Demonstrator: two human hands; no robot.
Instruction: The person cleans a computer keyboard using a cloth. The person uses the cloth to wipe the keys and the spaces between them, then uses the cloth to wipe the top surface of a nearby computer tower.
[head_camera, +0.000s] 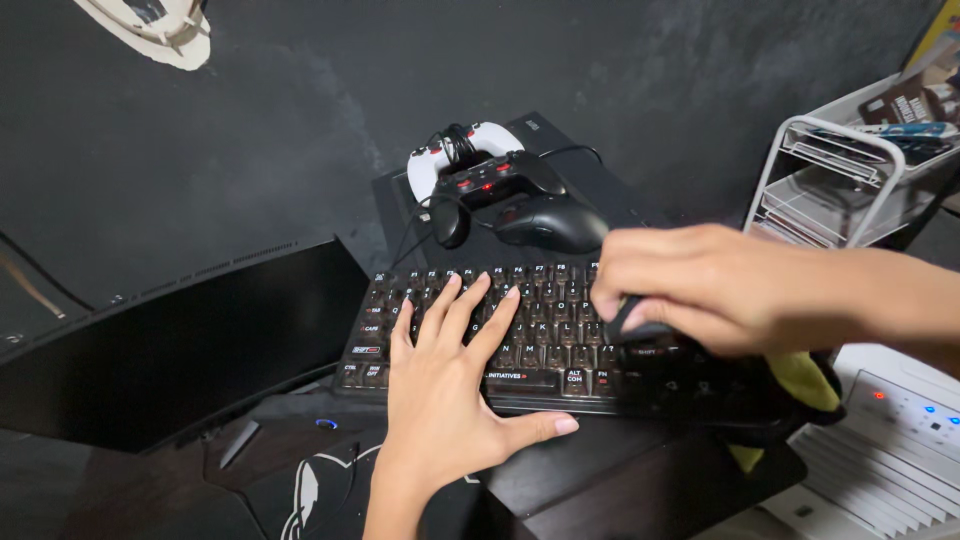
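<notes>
- Fingers of the left hand are spread wide and flat on the dark keyboard, gripping nothing; the fingertips rest on the upper letter rows and the thumb points right along the keyboard's front edge.
- Fingers of the right hand curl downward and pinch a small dark object just above the right half of the keyboard; what that object is cannot be told.
- A yellow and dark cloth shows under the right wrist, at the right end of the keyboard; whether the hand grips it cannot be told.
- The keyboard lies slightly tilted on a dark desk, between the two hands, with its left half under the left palm.
- Just behind the keyboard sits a black mouse, close to the right hand's knuckles but not touching them.
- Behind the mouse lie a black game controller and a white game controller, touching each other, with a cable wound on top.
- A dark curved monitor stands to the left.
- A white wire rack stands at the far right, and a white device with small lights sits at the lower right.
</notes>
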